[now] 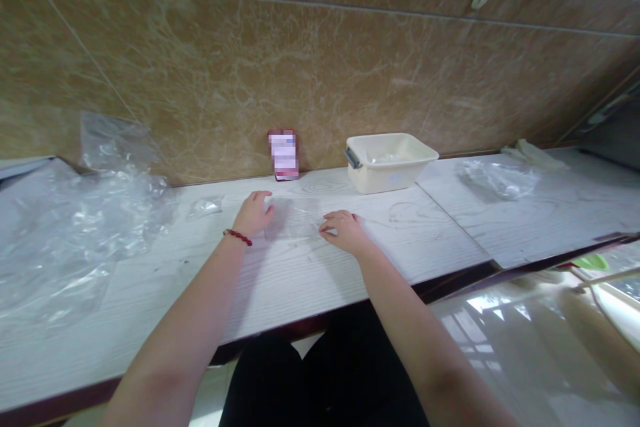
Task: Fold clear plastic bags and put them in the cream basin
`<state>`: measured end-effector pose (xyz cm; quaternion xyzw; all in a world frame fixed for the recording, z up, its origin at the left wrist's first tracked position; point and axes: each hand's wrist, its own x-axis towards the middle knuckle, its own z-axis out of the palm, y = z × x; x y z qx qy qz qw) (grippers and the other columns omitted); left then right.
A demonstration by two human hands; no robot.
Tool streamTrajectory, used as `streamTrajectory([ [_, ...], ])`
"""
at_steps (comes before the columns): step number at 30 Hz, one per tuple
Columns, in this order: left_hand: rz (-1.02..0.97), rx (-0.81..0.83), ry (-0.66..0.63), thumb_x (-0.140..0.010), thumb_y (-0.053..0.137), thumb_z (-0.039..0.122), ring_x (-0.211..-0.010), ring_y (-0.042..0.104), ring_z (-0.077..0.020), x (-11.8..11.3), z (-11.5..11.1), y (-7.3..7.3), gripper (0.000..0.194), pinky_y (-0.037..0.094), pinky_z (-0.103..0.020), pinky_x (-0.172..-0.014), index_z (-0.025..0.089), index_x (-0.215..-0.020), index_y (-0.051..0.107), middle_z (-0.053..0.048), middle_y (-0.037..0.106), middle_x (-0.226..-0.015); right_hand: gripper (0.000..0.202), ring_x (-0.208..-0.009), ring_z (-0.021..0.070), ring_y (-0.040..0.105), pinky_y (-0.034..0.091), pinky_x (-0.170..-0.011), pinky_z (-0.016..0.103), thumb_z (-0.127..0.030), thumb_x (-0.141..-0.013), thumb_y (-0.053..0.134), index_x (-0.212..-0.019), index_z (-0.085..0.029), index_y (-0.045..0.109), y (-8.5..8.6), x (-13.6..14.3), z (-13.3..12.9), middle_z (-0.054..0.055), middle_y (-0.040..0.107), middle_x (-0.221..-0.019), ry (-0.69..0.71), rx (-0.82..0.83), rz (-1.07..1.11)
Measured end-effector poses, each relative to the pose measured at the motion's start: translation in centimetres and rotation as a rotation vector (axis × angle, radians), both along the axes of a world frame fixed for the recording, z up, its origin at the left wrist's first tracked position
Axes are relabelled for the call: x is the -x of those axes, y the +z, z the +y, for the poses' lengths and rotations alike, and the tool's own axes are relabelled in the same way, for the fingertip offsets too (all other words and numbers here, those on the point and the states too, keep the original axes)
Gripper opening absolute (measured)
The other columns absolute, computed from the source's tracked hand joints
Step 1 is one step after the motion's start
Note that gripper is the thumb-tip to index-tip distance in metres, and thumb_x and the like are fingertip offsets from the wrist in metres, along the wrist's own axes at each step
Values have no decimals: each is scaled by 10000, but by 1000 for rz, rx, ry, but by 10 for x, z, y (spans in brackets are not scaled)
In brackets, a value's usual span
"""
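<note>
A clear plastic bag (295, 220) lies flat on the white wood-grain table between my two hands, its outline faint. At its left edge is my left hand (254, 213), wearing a dark red bead bracelet (237, 236), with thumb and fingers apart. My right hand (344, 230) is at the right edge of the bag, its fingers curled together on the plastic. A small clear packet (206, 206) rests left of my left hand. Behind the hands, a phone (285, 155) with a lit screen leans upright against the wall.
A cream plastic bin (387, 177) with a grey handle stands at the back right, some clear plastic inside. Crumpled clear bags (100, 213) cover the table's left side. More clear plastic (500, 178) lies at the right. A marbled tile wall (320, 67) rises behind the table.
</note>
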<state>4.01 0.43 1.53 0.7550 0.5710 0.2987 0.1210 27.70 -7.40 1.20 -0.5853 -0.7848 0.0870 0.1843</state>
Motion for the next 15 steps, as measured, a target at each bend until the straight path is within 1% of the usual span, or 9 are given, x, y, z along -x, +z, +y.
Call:
streamTrajectory([
  [1,115,-29,-106,-700,493,272,-1019,473,-205,-5,-6,3,295,331,-325,-918,151,-965,541,-97,541,-1037,143,-1031,169,394,229,-846,367,-362,-733,522,-795,-321,644,0,0,1,-38,545,-1087,9,-8,-9],
  [2,199,-16,-215,-712,480,291,-1002,483,-204,-10,-13,7,282,332,-321,-916,157,-947,558,-92,553,-1019,145,-1032,170,393,223,-850,368,-360,-737,519,-790,-320,648,0,0,1,-37,549,-1087,21,-16,-20],
  [4,294,17,-396,-724,469,341,-988,494,-199,-25,-28,10,316,339,-312,-907,173,-975,561,-79,560,-1031,150,-1030,168,394,214,-854,368,-352,-746,512,-785,-317,653,-1,0,3,-38,558,-1078,46,-37,-40],
  [6,357,53,-481,-714,483,365,-1014,486,-200,-39,-42,10,359,335,-306,-910,190,-1021,546,-71,552,-1079,153,-1026,169,398,212,-852,368,-339,-751,508,-784,-309,655,-1,0,3,-32,567,-1066,59,-54,-52],
  [8,404,68,-501,-713,482,352,-1061,461,-205,-52,-53,6,412,326,-312,-922,181,-1087,509,-82,524,-1141,152,-1017,170,406,215,-847,370,-324,-751,509,-783,-296,655,-1,1,3,-21,576,-1052,70,-62,-57],
  [10,447,69,-472,-727,455,312,-1102,431,-217,-60,-60,0,442,319,-342,-929,148,-1137,468,-109,480,-1199,142,-1007,173,413,219,-841,375,-315,-745,518,-780,-290,652,-1,0,3,-18,580,-1045,79,-73,-52],
  [13,507,80,-415,-755,395,251,-1139,395,-239,-67,-66,-5,438,317,-401,-923,114,-1169,432,-136,428,-1249,127,-1008,179,409,219,-840,383,-329,-725,542,-795,-301,644,-1,-2,1,-27,569,-1061,83,-110,-33],
  [15,526,88,-399,-771,358,228,-1151,381,-243,-68,-68,-7,423,318,-417,-917,109,-1171,428,-140,414,-1260,124,-1009,183,405,217,-841,385,-334,-722,545,-791,-304,644,-1,-4,1,-26,563,-1067,80,-130,-29],
])
